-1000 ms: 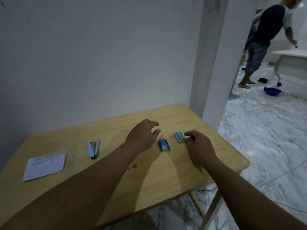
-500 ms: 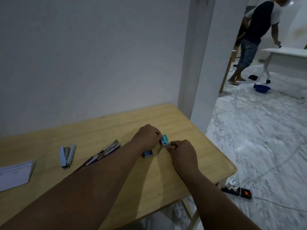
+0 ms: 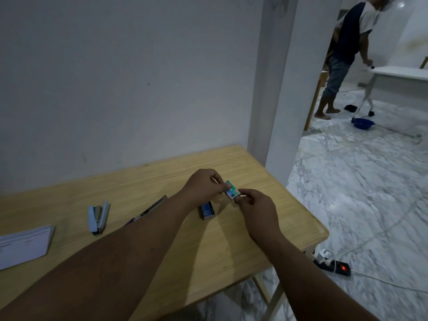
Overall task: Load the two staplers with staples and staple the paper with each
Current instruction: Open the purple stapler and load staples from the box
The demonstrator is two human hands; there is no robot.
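Note:
A small green staple box (image 3: 232, 191) is held just above the wooden table (image 3: 273, 218), pinched between my left hand (image 3: 203, 186) and my right hand (image 3: 256, 208). Below my left hand a blue staple box (image 3: 207, 211) lies flat on the table. Further left a light blue stapler (image 3: 98, 217) lies opened out. A second stapler (image 3: 148, 210), dark with a metal arm, lies opened out and is partly hidden behind my left forearm. A stack of paper (image 3: 24, 245) rests at the left edge.
The table stands against a white wall, next to a pillar (image 3: 280, 89). A power strip (image 3: 333, 266) with a red light lies on the marble floor by the table's right corner. Far right, a person (image 3: 345, 54) stands by a white table (image 3: 398, 74), near a blue bowl (image 3: 362, 123).
Both hands reached to the green staple box, lifted it off the table and now hold it between them. The view has shifted right, so the staplers and paper sit further left.

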